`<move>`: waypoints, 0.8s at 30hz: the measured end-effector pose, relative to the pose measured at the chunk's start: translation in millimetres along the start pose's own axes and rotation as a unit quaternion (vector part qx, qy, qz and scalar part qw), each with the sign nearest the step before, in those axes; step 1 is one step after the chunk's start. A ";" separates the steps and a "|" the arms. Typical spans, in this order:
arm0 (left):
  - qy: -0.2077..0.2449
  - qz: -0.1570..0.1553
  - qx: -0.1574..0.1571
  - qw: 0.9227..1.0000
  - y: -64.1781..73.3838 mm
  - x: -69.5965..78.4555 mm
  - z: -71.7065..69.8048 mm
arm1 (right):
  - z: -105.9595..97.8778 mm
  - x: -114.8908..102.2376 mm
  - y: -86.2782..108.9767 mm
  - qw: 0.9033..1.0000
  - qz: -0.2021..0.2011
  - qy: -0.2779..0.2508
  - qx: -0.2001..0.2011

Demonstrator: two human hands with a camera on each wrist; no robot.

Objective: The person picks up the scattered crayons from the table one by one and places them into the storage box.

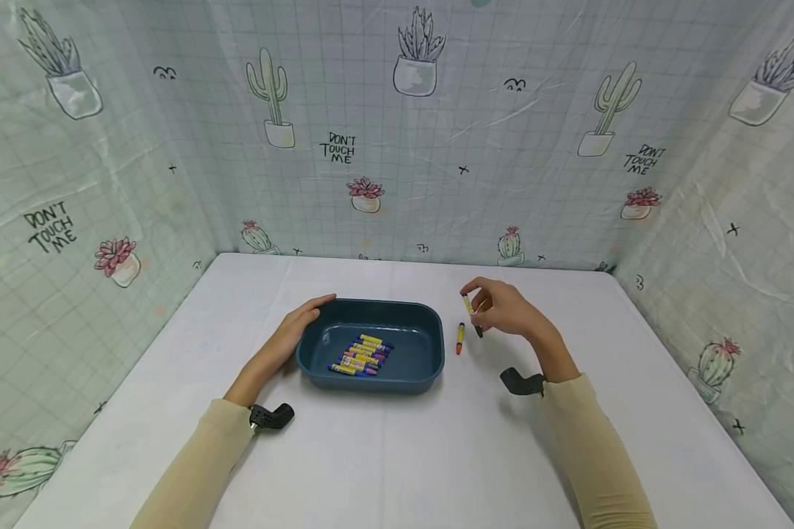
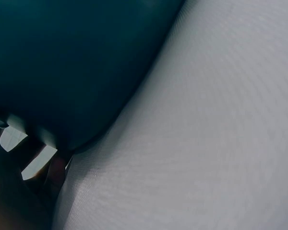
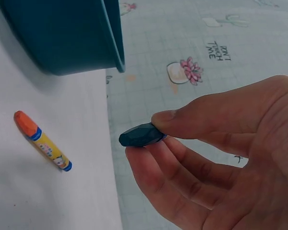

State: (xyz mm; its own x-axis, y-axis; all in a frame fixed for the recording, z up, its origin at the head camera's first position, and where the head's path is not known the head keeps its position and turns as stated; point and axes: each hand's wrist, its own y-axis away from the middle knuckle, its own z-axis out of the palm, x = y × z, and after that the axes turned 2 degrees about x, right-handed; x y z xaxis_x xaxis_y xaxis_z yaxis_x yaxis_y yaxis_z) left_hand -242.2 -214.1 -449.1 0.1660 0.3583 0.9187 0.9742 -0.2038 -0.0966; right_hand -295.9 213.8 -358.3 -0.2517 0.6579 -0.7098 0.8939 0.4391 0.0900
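Observation:
My right hand is raised off the table to the right of a dark teal plastic basin, pinching a dark crayon with a yellow wrapper between thumb and fingers. The crayon's dark faceted end points down. An orange crayon lies on the table between that hand and the basin. My left hand holds the basin at its far left corner, fingers against the outer wall; its thumb is not clear in the wrist view. Several yellow-wrapped crayons lie side by side inside the basin.
A white-covered table bears everything. Behind it and on both sides hangs a pale green cloth printed with potted plants. A dark wrist device sits on the left wrist and another on the right.

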 end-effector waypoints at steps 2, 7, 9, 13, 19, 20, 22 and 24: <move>0.003 -0.001 0.000 1.000 0.0 0.6 -0.1 | -0.9 -3.2 1.3 1.000 -0.008 -0.001 0.006; 0.000 0.000 -0.001 1.000 -0.7 0.2 -0.3 | -0.9 -8.2 3.1 0.999 -0.027 -0.007 0.032; -0.001 0.000 -0.001 1.000 -1.1 0.0 -0.2 | -0.8 -10.3 3.6 0.998 -0.029 -0.011 0.047; 0.002 -0.002 0.001 1.000 -1.0 0.4 -0.3 | -1.0 -14.8 4.2 0.997 -0.031 -0.016 0.064; 0.005 -0.001 0.001 1.000 -0.2 1.2 -0.8 | -0.8 -20.5 5.2 0.997 -0.041 -0.022 0.063; 0.005 0.001 0.000 1.000 -0.1 1.1 -0.8 | -0.6 -20.9 5.2 0.997 -0.046 -0.024 0.062; 0.008 0.000 0.000 1.000 0.6 1.8 -0.6 | 0.1 -21.4 5.3 0.996 -0.054 -0.027 0.058; 0.009 -0.003 0.001 1.000 0.8 1.9 -0.3 | 0.9 -22.0 5.7 0.996 -0.060 -0.029 0.056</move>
State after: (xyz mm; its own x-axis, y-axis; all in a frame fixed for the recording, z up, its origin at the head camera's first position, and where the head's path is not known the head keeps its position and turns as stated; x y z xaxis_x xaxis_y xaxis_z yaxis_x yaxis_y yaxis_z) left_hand -241.1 -213.8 -447.3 0.1568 0.3423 0.9264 0.9756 -0.1996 -0.0913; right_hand -284.9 201.3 -342.8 -0.3402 0.5677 -0.7496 0.8957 0.4384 -0.0744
